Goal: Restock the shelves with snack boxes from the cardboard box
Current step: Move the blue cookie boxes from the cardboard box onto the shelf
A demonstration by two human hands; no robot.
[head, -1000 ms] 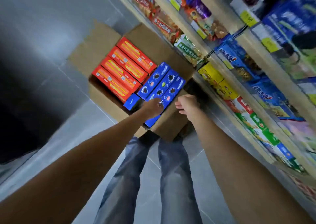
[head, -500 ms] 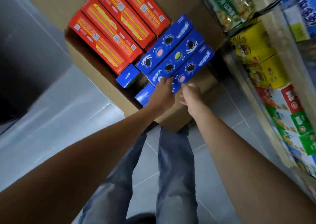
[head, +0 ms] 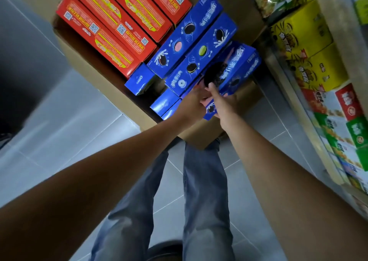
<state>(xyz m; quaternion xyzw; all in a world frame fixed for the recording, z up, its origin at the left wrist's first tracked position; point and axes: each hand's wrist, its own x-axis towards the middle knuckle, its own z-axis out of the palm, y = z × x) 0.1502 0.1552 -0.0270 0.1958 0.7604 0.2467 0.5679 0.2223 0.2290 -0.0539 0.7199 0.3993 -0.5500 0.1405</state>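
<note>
Both hands meet at the near end of a long blue cardboard cookie box point(head: 239, 65): right hand point(head: 223, 101) clamped on it with thumb on top, left hand point(head: 191, 103) gripping right beside it, the two touching. That box sits tilted at one o'clock, at the right edge of the open brown cardboard box point(head: 83, 61). More blue cookie boxes point(head: 185, 40) lie flat at twelve, red snack boxes point(head: 111, 40) at eleven. Stocked shelves point(head: 288, 93) run along three o'clock.
</note>
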